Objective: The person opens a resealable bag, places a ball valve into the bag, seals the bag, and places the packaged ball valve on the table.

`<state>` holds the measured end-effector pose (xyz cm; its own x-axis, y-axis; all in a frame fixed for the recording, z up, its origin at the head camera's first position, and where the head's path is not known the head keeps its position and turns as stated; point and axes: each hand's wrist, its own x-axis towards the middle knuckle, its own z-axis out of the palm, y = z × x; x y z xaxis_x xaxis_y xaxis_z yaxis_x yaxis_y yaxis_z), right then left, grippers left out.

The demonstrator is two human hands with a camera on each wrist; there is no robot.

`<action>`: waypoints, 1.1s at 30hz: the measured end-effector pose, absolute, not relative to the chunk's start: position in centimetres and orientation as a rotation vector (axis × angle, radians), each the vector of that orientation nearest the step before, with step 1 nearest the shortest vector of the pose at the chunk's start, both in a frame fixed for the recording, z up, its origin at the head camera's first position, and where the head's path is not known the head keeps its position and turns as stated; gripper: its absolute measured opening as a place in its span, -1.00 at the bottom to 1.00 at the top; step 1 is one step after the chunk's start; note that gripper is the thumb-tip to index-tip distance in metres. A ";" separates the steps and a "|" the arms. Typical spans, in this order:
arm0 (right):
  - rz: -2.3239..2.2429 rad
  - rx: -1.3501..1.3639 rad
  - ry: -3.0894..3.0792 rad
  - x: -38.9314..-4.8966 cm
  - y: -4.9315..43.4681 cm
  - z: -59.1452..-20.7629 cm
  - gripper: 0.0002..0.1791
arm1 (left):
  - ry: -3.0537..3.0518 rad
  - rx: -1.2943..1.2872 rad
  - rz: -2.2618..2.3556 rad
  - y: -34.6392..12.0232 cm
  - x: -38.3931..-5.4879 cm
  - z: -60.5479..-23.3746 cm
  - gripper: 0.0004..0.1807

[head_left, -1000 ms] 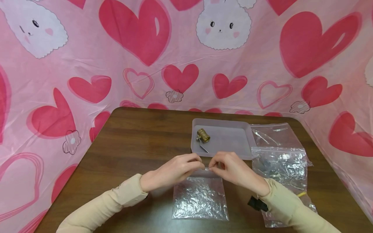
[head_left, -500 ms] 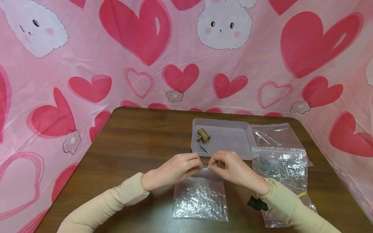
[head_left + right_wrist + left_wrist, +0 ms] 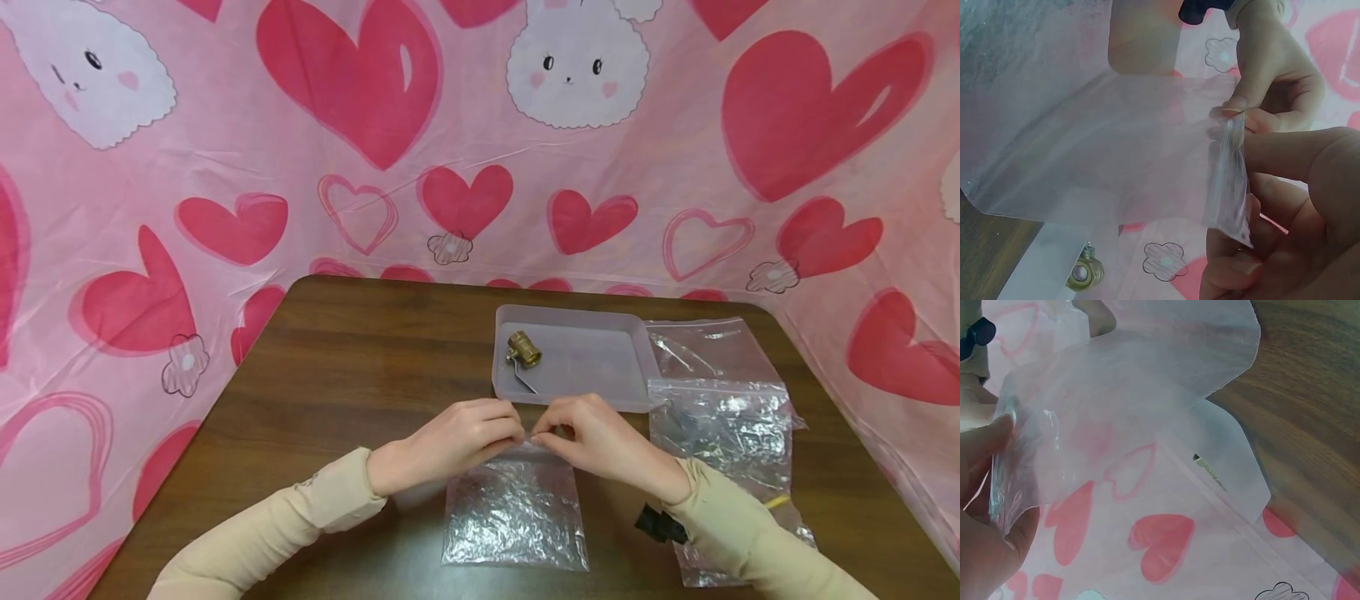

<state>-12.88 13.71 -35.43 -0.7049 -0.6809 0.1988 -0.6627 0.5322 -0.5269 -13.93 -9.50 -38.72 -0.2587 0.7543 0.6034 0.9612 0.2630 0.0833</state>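
A clear zip bag hangs from both hands toward the front of the wooden table. My left hand pinches the bag's top edge, and my right hand pinches the same edge close beside it. In the right wrist view, the zip strip runs between the fingers of both hands. The left wrist view has the film of the bag spread out from the left hand. Some fingertips are hidden behind the film.
Behind the hands stands a shallow translucent tray with a brass valve and its metal lever at the left end. More clear zip bags lie on the right of the table, partly under the right forearm. A patterned pink cloth hangs behind.
Both hands stay on the bag's top edge. My right hand has shifted slightly left along it, so the fingertips are closer together. The tray and valve have not moved.
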 end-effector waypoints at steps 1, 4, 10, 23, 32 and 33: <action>-0.913 -1.188 2.726 -12.9 13.7 -35.4 -0.93 | -2.093 -1.552 -0.620 -9.5 -13.9 -38.7 -0.96; -0.905 -1.163 2.727 -12.8 13.7 -35.5 -0.92 | -2.089 -1.552 -0.610 -9.5 -13.9 -38.7 -0.96; -0.893 -1.107 2.730 -12.8 13.6 -35.6 -0.91 | -2.053 -1.566 -0.561 -9.3 -13.7 -38.8 -0.95; -0.909 -1.094 2.744 -12.9 13.7 -35.5 -0.93 | -2.169 -1.509 -0.739 -9.7 -14.0 -38.7 -0.93; -0.881 -1.105 2.801 -13.1 14.1 -35.3 -0.94 | -2.161 -1.523 -0.707 -9.8 -14.1 -38.6 -0.97; -0.881 -1.104 2.813 -13.1 14.1 -35.3 -0.94 | -2.155 -1.528 -0.695 -9.8 -14.0 -38.5 -0.97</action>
